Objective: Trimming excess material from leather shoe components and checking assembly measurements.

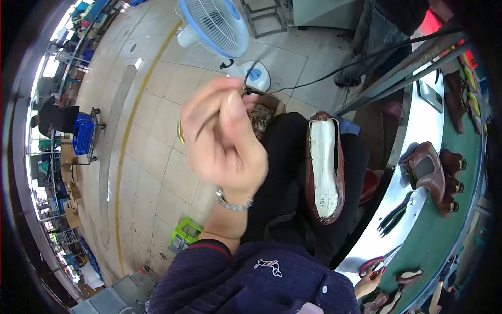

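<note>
My left hand (227, 136) is raised in mid-air over the floor and my lap, palm up with its fingers curled together. It is blurred, and a thin dark strand seems to show among the fingers; what they hold cannot be made out. Across my dark trousers lies a brown leather shoe (325, 167), sole side up, its pale inner bottom showing. My right hand (367, 285), only partly in view at the lower right, grips red-handled scissors (372, 266) at the metal edge of the bench.
Along the right, a bench with a metal edge (361, 256) and green surface (418, 230) bears black-handled pliers (395, 213), brown shoes (426, 170) and a phone (430, 95). Ahead stand a fan (217, 26) and a carton (261, 118). Another person's legs (374, 42) are beyond.
</note>
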`<state>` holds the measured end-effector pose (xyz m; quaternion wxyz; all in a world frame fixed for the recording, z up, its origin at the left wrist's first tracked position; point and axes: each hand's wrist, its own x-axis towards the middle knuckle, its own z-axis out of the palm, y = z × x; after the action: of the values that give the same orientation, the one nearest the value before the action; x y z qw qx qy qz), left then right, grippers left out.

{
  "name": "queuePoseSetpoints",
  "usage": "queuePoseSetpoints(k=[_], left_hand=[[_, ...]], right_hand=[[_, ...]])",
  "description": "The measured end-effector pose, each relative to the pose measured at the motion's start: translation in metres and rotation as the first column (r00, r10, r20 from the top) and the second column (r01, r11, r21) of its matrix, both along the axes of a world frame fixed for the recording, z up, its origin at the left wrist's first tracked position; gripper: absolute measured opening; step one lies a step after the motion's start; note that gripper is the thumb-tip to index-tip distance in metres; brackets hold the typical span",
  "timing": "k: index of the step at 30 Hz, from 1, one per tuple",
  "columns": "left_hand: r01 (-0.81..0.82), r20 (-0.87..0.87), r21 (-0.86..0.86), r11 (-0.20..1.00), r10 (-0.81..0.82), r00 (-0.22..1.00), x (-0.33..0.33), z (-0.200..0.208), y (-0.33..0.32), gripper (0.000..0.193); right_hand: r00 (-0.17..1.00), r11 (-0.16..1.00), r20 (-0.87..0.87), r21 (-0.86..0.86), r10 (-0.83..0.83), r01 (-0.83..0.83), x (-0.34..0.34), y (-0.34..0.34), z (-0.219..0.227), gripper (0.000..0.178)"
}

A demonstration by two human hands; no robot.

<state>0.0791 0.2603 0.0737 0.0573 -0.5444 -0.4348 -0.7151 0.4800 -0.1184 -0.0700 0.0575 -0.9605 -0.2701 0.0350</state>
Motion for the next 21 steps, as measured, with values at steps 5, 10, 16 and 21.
queuePoseSetpoints(k=[5, 10, 16, 21], left_hand=[[-0.352, -0.562, -0.531, 0.771, -0.009, 0.827, -0.08, -0.075, 0.001, 0.039], [-0.015, -0.466, -0.657, 0.754, -0.391, 0.794, -0.017, -0.072, -0.007, 0.054], [0.354, -0.624, -0.674, 0.648, -0.756, 0.197, 0.077, -0.07, -0.002, 0.049], [0.314, -0.307, -0.885, 0.345, -0.937, 0.165, 0.114, -0.065, 0.055, 0.062]], right_hand=[[0.966, 0.953, 0.202, 0.22, 0.164, -0.208, -0.002, 0.059, 0.004, 0.044], [0.941, 0.824, 0.059, 0.468, 0.334, -0.321, -0.008, 0.172, -0.012, 0.042], [0.939, 0.912, 0.195, 0.247, 0.283, -0.326, -0.022, 0.245, -0.022, 0.072], [0.98, 0.965, 0.144, 0.204, 0.138, -0.166, 0.003, 0.235, -0.029, 0.059]])
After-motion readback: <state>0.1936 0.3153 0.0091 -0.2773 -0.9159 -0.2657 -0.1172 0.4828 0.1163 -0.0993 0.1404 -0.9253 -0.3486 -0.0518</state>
